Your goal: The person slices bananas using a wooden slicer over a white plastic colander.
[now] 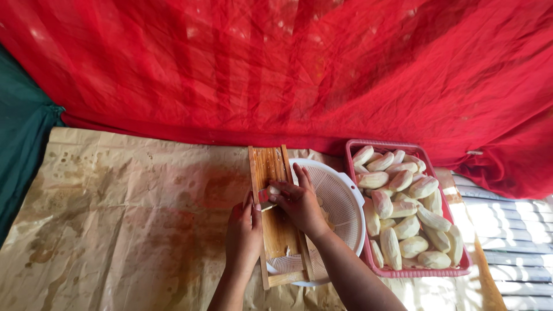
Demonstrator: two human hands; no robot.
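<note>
We see the right hand with fingers clamped on a small pale piece atop the wooden slicer | left hand gripping its 9 o'clock edge | white colander beneath | risk: piece so short that fingertips could meet the blade; slicer might slide off the colander.

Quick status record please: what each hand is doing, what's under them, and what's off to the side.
left hand: rests on the left rail of the wooden slicer board
right hand: presses a small pale piece onto the board
under board: white perforated bowl
right side: pink basket of peeled pale roots
surface: stained brown paper
backdrop: red cloth
</note>
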